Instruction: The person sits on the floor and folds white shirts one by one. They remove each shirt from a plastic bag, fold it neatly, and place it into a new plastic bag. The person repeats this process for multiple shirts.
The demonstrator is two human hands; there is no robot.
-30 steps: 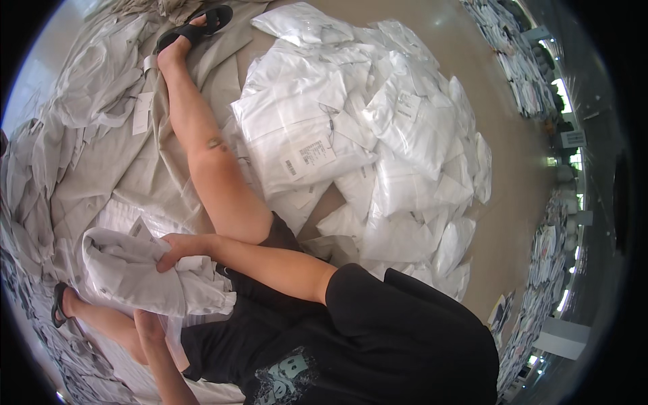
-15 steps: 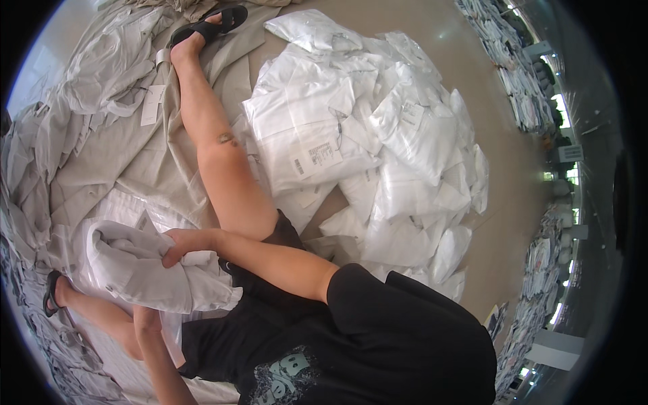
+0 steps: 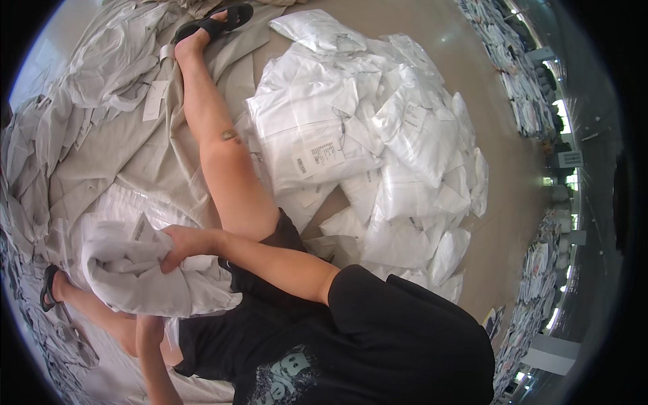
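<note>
Beige floor (image 3: 466,47) beside our bagged pile (image 3: 324,94); pale garment (image 3: 128,273) between our legs (image 3: 233,179), right hand (image 3: 181,247) pinching it. Left hand (image 3: 150,327) underneath, fingers hidden, we can't tell. Weak support could unroll it.

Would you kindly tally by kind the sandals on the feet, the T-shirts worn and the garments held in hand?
Black sandals: 2
Black T-shirt: 1
Pale held garment: 1
Total: 4

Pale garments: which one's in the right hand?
Only the folded pale garment, lower left: right hand grips it; bagged garments and loose garments lie apart from that hand.
</note>
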